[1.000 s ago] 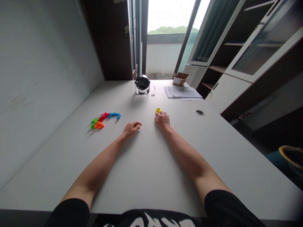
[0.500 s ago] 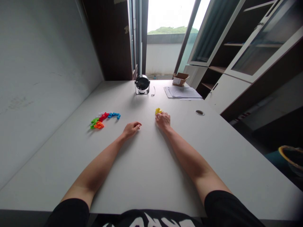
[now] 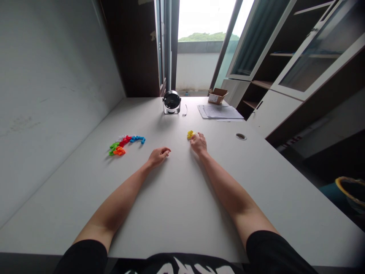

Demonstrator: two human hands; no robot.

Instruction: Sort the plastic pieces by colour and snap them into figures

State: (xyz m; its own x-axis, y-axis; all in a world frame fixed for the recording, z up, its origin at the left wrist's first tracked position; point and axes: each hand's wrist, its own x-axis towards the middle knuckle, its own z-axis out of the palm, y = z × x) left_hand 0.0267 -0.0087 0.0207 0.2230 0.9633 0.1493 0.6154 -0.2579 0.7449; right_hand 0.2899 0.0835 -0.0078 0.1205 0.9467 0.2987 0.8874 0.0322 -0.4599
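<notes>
Plastic toy pieces: red, blue, green, orange and pale white, in one loose curved row on a white desk, nearer the person than a round desk fan and to its left. At this size, whether they interlock or merely lie end to end is hard to say.

Yellow plastic piece: alone, nearer the person than the fan and slightly to its right, well apart from the row.

Right hand: on the desk just behind the yellow piece, with curled fingers at its edge. They may touch it, but any pinch cannot be told from this view.

Left hand: resting nearer the person than the fan, between the row and the right hand; fingers loosely curled, pressed on nothing, hand empty.

Current state: the row and the yellow piece lie separate, and no piece is visibly raised from the desk.

Also present, beside the fan: thin black cable, to its right; further right, loose papers with a small cardboard box behind them.
</notes>
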